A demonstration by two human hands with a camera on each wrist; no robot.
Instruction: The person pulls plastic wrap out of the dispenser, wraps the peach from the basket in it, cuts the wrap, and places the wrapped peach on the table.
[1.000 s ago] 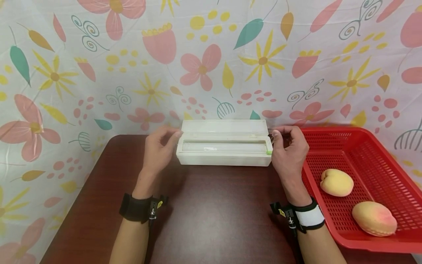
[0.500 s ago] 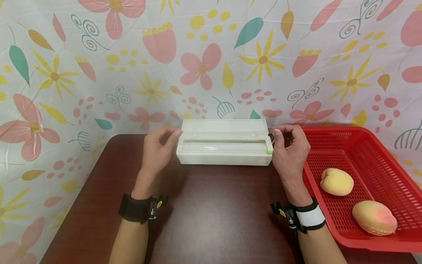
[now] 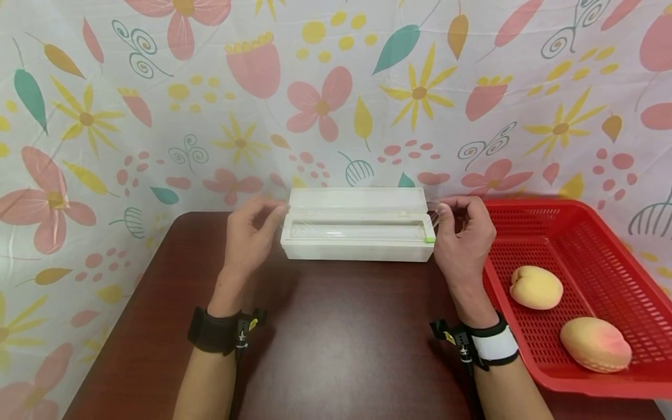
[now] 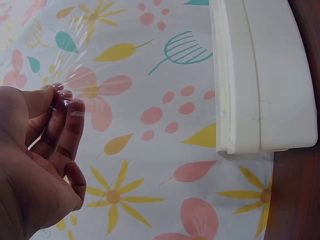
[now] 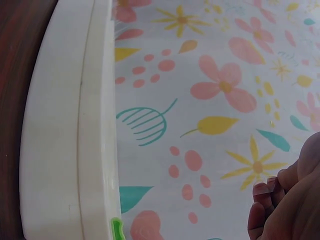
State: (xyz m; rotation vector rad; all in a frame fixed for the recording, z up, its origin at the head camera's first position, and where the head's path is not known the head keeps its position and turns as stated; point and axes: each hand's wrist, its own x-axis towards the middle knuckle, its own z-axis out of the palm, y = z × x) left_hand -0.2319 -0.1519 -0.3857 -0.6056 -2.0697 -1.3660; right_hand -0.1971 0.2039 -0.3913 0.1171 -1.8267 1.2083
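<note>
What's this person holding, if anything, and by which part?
Clear plastic film: the left hand pinches one side, bunched at the fingertips; the right hand pinches the opposite side.

The table point(image 3: 336, 326) has a dark reddish-brown, smooth top with a pale sheen at its near centre. Its far left corner is rounded, and its left edge slants outward toward the viewer. A white rectangular box point(image 3: 359, 253) sits near the far edge, its long side running across the table. The lid point(image 3: 359, 199) is folded back on the far side, and a small green piece point(image 3: 429, 240) marks the right end of the front rim. A red perforated basket point(image 3: 569, 259) stands at the right, apart from the box, hiding much of the table's right side.
</note>
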